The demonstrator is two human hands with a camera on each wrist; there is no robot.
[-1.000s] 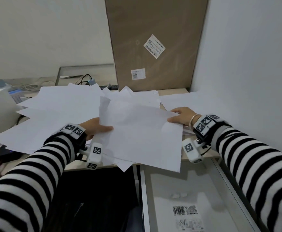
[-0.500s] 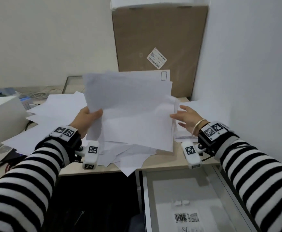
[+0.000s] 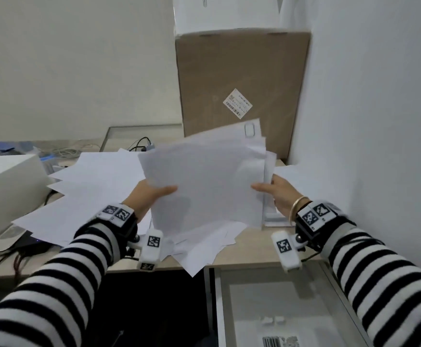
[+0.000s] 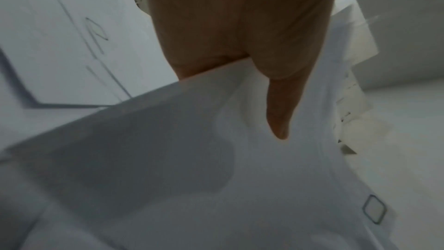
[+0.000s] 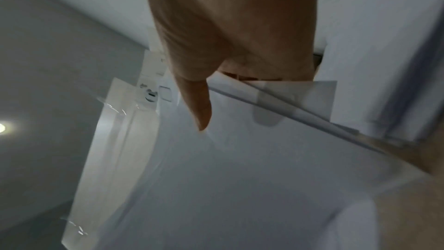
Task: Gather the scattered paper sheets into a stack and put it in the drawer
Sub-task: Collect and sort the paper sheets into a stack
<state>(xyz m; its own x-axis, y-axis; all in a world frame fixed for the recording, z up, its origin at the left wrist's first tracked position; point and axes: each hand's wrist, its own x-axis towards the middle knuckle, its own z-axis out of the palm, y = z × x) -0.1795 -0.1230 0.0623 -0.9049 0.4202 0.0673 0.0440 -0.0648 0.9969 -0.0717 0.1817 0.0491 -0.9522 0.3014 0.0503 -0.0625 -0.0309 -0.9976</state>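
Head view: stack of paper sheets (image 3: 204,181) raised upright at frame centre above desk (image 3: 252,251), left hand (image 3: 151,196) pinching its left edge, right hand (image 3: 277,194) its right. Open drawer (image 3: 329,291), lower right, holding barcode-labelled white sheet (image 3: 279,321). More loose sheets (image 3: 91,191) spread left.

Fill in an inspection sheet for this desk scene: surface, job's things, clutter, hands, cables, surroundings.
Surface: light wooden desk, partly covered by paper.
Job's things: raised bundle of white paper sheets; loose white sheets on the desk; open grey drawer below.
Clutter: white box at left.
Hands: left hand and right hand pinch the bundle's side edges.
Cables: black cables behind the papers.
Surroundings: tall brown cardboard box; white walls.
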